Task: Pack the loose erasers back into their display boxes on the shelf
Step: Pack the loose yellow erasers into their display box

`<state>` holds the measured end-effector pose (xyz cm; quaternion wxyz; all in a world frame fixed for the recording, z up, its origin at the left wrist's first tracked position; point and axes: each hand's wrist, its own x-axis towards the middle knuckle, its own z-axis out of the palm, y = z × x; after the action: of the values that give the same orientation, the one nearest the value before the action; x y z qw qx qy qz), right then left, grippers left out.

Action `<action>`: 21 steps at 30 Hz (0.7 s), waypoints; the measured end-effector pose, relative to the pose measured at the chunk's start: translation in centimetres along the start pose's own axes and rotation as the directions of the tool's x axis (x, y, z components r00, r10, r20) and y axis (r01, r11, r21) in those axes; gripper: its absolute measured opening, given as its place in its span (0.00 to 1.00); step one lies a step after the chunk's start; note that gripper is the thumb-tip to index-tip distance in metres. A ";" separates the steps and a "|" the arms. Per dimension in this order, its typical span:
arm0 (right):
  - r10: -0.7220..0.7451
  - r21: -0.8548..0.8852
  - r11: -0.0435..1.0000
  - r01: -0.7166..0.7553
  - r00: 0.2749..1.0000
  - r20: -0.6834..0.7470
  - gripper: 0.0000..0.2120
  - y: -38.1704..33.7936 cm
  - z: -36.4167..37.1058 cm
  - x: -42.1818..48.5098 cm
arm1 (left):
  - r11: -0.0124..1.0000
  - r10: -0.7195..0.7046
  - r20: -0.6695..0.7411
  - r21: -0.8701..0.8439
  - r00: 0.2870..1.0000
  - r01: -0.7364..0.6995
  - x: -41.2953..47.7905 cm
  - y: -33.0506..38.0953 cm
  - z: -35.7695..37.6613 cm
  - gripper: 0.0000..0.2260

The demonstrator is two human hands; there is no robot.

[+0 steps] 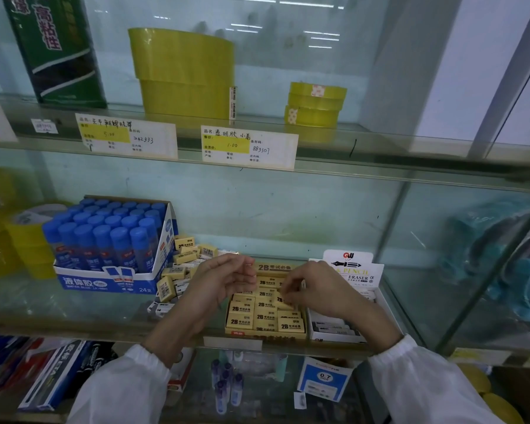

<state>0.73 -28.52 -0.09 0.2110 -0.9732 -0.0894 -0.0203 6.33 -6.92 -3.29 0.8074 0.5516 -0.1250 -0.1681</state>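
Note:
A yellow display box (265,333) of 2B erasers sits on the glass shelf, its rows nearly full. My right hand (318,289) pinches a yellow 2B eraser (280,299) over the box's right column. My left hand (224,280) hovers over the box's back left with fingers loosely curled and nothing visible in it. A pile of loose yellow and white erasers (181,270) lies to the left of the box. A white display box (343,328) marked ERASER stands to the right, holding white erasers.
A blue and white box of glue sticks (110,246) stands left of the loose pile. Yellow tape rolls (28,240) are at the far left. A glass shelf (380,166) with price labels and more tape runs overhead. A glass partition (471,240) closes the right side.

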 end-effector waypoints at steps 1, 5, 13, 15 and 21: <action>-0.005 0.026 1.000 0.005 1.000 0.006 0.09 -0.1 0.1 0.0 | 1.000 -0.003 -0.001 -0.001 1.000 0.003 0.0 0.0 0.0 0.11; -0.056 0.070 0.996 0.054 0.998 0.035 0.13 -0.2 -0.2 0.0 | 1.000 -0.001 0.008 0.016 1.000 0.001 0.1 -0.1 -0.1 0.11; -0.133 -0.001 0.991 0.133 0.989 0.064 0.11 -0.6 -0.5 0.1 | 1.000 0.000 0.023 0.011 1.000 -0.001 0.0 0.0 -0.1 0.10; -0.131 -0.016 0.991 0.133 0.988 0.087 0.11 -0.7 -1.0 0.1 | 1.000 0.000 0.024 0.012 1.000 0.000 0.0 0.0 -0.1 0.11; -0.162 -0.177 0.968 0.177 0.982 0.093 0.12 -1.4 -1.6 0.1 | 1.000 0.000 0.027 0.017 1.000 -0.001 0.0 0.1 -0.1 0.11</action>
<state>0.61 -27.93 1.93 0.1136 -0.9774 -0.1782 -0.0084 6.32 -6.82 -3.27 0.8011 0.5559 -0.1373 -0.1742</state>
